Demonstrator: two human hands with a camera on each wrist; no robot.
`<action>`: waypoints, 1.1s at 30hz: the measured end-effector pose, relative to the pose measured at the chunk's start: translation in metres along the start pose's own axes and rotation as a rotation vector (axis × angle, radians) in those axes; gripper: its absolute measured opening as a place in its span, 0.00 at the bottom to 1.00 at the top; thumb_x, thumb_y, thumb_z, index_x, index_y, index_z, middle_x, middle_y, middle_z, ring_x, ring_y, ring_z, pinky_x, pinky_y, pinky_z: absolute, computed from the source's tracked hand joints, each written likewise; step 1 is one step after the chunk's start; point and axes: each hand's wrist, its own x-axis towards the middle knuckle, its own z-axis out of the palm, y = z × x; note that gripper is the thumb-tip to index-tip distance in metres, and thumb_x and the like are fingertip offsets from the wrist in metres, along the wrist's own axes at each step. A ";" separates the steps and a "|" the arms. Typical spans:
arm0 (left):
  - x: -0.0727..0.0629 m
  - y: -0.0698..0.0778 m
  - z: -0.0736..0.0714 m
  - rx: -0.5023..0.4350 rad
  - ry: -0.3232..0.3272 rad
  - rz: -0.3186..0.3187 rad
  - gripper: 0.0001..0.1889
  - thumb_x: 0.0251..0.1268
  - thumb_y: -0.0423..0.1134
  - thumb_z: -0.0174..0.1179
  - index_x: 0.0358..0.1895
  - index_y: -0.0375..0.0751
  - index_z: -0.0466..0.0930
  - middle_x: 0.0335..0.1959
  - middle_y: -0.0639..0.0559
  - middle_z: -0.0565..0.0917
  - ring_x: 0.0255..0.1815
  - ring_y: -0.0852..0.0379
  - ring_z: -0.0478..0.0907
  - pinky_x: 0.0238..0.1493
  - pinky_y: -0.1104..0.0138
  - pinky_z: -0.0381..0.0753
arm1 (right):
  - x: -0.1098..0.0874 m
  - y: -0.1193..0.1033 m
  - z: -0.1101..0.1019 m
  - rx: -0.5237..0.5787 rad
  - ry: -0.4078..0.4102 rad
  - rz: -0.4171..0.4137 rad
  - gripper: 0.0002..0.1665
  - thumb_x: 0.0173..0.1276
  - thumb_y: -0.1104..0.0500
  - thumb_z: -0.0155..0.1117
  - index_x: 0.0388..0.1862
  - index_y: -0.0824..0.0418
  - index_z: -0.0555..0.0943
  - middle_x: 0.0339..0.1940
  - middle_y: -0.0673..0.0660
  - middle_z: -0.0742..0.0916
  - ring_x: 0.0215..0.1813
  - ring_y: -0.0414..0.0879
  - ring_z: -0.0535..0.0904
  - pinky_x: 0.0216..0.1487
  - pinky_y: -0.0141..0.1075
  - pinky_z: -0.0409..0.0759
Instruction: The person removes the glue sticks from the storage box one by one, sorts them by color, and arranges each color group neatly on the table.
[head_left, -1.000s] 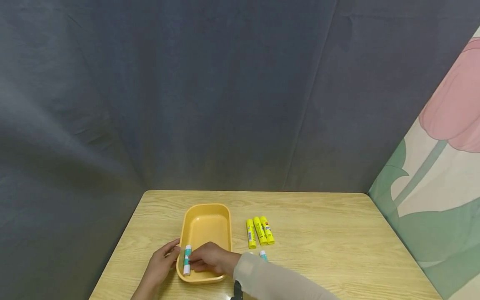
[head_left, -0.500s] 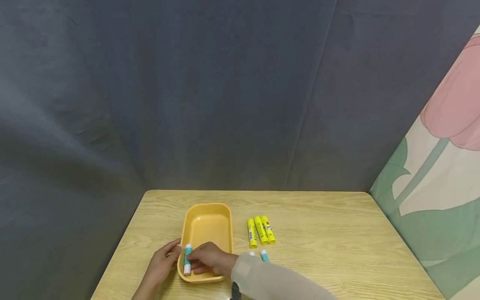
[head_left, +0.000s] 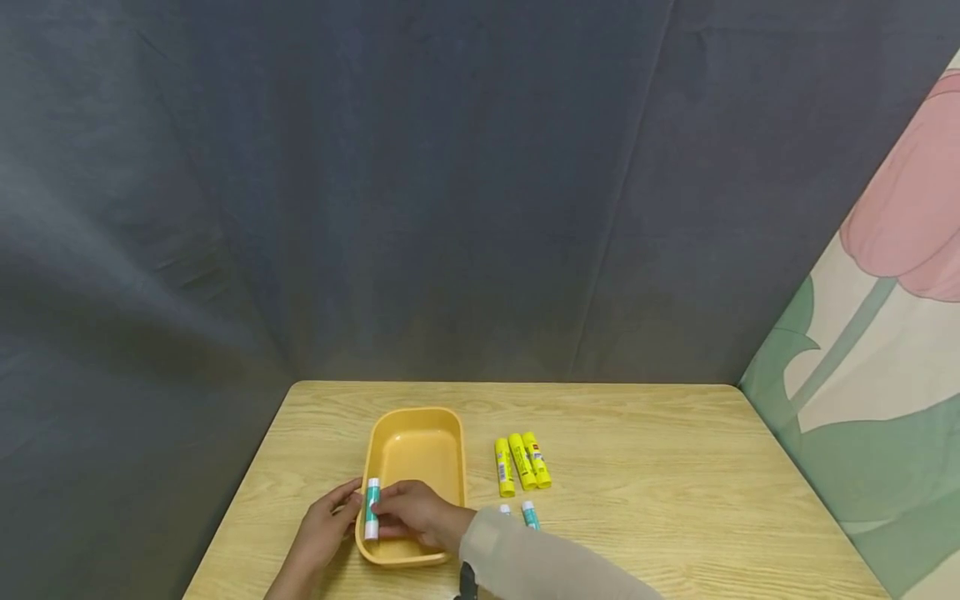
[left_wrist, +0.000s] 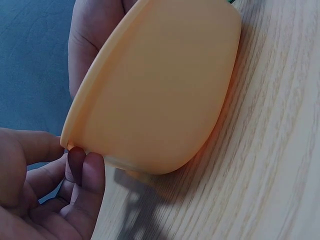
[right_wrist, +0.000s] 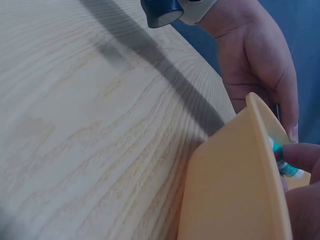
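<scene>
A white-and-teal glue stick [head_left: 372, 505] stands lengthwise along the left wall inside the yellow-orange tray [head_left: 423, 457]. My right hand [head_left: 414, 510] reaches over the tray and pinches this stick between thumb and fingers; the right wrist view shows the glue stick [right_wrist: 285, 165] partly hidden behind the tray wall. At the tray's left side is my left hand [head_left: 322, 527]. In the left wrist view, the left hand [left_wrist: 52, 190] grips the tray's rim between finger and thumb, its other fingers curled beneath.
Three yellow glue sticks [head_left: 522, 462] lie side by side right of the tray. Nearer me lie two white-and-teal glue sticks [head_left: 531, 516], one mostly hidden by the right sleeve [head_left: 551, 558]. A dark curtain [head_left: 450, 208] hangs behind the wooden table [head_left: 660, 475].
The right hand has raised the glue stick slightly and shifted it up along the tray's left wall. The left hand and the tray have stayed nearly still.
</scene>
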 end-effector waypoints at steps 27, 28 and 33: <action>0.006 -0.003 0.001 0.000 0.008 0.005 0.23 0.75 0.43 0.53 0.68 0.37 0.70 0.51 0.42 0.76 0.47 0.52 0.81 0.41 0.64 0.86 | -0.048 -0.047 -0.094 0.065 -0.246 -0.093 0.22 0.73 0.59 0.59 0.59 0.72 0.74 0.46 0.59 0.84 0.46 0.46 0.83 0.51 0.35 0.83; 0.006 -0.002 0.000 -0.003 0.007 0.005 0.23 0.75 0.42 0.53 0.68 0.36 0.70 0.51 0.42 0.76 0.48 0.51 0.81 0.42 0.63 0.86 | -0.050 -0.048 -0.100 0.060 -0.241 -0.101 0.22 0.74 0.59 0.58 0.60 0.72 0.73 0.46 0.59 0.84 0.46 0.46 0.83 0.50 0.35 0.83; 0.004 -0.001 -0.002 -0.019 -0.007 -0.004 0.24 0.75 0.43 0.53 0.68 0.35 0.69 0.52 0.41 0.75 0.49 0.50 0.81 0.43 0.62 0.86 | -0.062 -0.049 -0.125 0.034 -0.221 -0.106 0.24 0.74 0.58 0.57 0.62 0.72 0.72 0.47 0.59 0.84 0.46 0.44 0.82 0.50 0.34 0.83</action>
